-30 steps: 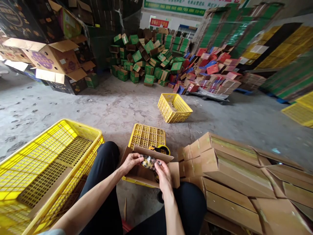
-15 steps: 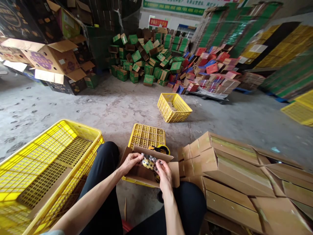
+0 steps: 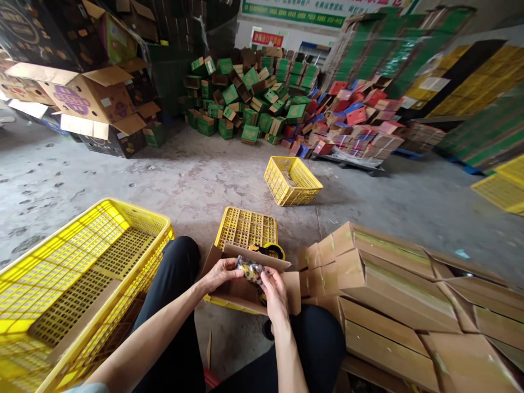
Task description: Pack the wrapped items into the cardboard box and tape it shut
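Note:
A small shiny plastic packet (image 3: 249,271) with yellow and dark patches is stretched between my two hands. My left hand (image 3: 221,273) pinches its left end, and my right hand (image 3: 273,288) grips the right end with thumb and fingers. Beneath the packet lies an open cardboard box (image 3: 237,297) with its flaps up, resting on an upturned yellow crate (image 3: 245,226). Something yellow and dark shows inside the box near my right hand, partly hidden. A tape dispenser (image 3: 268,250) with a yellow roll sits on the crate behind the box's far flap.
A large yellow crate (image 3: 135,248) stands at my left, with a cardboard piece inside. Stacked closed cartons (image 3: 401,284) fill the right side. Another yellow crate (image 3: 292,191) stands ahead on the concrete floor. Beyond are piles of green boxes (image 3: 249,134) and red boxes (image 3: 356,115).
The packet has tilted and shifted slightly between my fingers; its left end looks more bunched now than half a second ago. Both hands stay nearly in place over the box.

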`<action>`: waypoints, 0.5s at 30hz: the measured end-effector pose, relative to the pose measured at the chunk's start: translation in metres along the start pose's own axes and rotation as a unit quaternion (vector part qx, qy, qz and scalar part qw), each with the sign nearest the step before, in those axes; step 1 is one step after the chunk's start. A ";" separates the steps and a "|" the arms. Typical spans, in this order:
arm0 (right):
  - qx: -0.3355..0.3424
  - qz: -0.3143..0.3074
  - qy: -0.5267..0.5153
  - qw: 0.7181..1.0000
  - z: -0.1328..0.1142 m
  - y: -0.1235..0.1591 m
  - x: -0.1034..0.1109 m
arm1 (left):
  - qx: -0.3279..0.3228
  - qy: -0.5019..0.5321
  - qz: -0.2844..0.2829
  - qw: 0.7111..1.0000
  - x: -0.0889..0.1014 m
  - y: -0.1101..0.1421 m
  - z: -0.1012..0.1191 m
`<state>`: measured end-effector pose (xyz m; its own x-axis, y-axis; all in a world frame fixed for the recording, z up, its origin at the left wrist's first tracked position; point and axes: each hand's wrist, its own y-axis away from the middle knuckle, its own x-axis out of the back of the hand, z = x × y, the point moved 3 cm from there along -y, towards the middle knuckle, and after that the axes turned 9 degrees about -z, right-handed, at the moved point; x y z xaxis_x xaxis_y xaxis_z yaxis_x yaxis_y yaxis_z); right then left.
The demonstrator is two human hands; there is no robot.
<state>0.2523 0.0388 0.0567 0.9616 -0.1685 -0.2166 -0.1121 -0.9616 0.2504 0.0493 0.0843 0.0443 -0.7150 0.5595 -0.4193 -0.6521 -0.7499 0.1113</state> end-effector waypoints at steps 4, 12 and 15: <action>-0.018 -0.017 -0.014 1.000 -0.001 0.000 -0.002 | -0.026 0.007 0.003 1.000 0.001 -0.002 -0.003; -0.102 -0.035 -0.064 0.992 0.009 -0.001 0.001 | -0.041 0.046 -0.017 0.998 0.002 -0.003 -0.013; -0.092 -0.052 -0.054 0.993 0.008 0.001 -0.002 | -0.043 0.053 -0.020 0.997 0.004 -0.003 -0.015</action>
<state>0.2487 0.0365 0.0499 0.9319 -0.1032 -0.3478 0.0430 -0.9206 0.3882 0.0525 0.0833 0.0285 -0.6556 0.5525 -0.5147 -0.6521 -0.7579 0.0170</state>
